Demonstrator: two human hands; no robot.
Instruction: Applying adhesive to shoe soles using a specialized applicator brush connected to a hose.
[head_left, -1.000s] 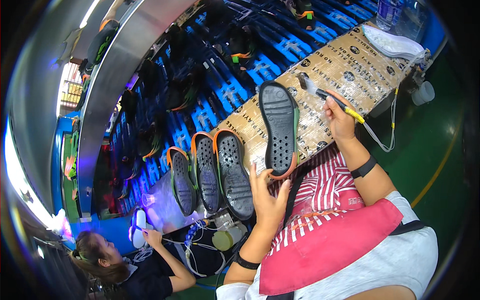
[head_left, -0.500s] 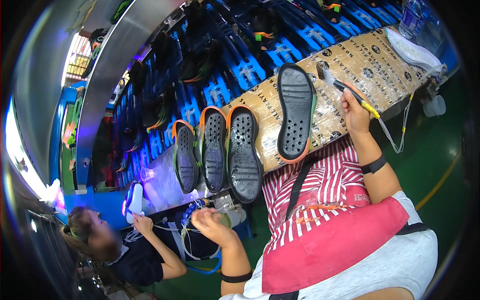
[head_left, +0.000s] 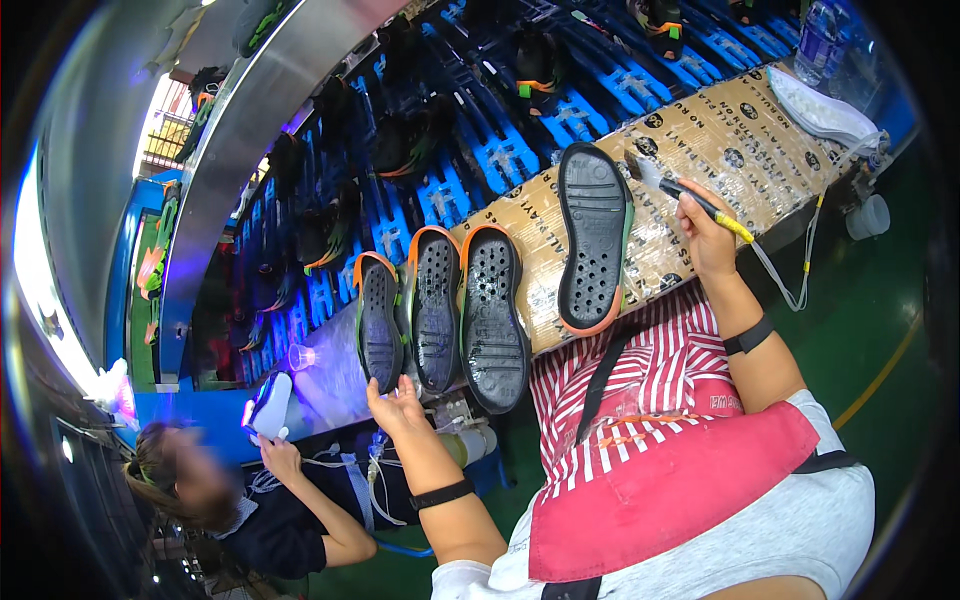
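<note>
Printed matter, head view.
Black capitals point(head_left: 680, 107) and round emblems point(head_left: 733, 158) repeat across brown bench covering point(head_left: 662, 228); small lettering point(head_left: 725, 402) on red-and-white apron point(head_left: 650, 465).

The one view comes from the left of two wide fisheye cameras worn on the person's head. It looks steeply down past the person's apron point(head_left: 670, 490), upright and unmirrored, with the left hand point(head_left: 398, 405) and right hand point(head_left: 707, 235) fairly close. The table point(head_left: 540, 275) slants up toward the right. A metal panel point(head_left: 265, 90) bows near the dark, round rim; a co-worker point(head_left: 275, 535) fits in at lower left.
</note>
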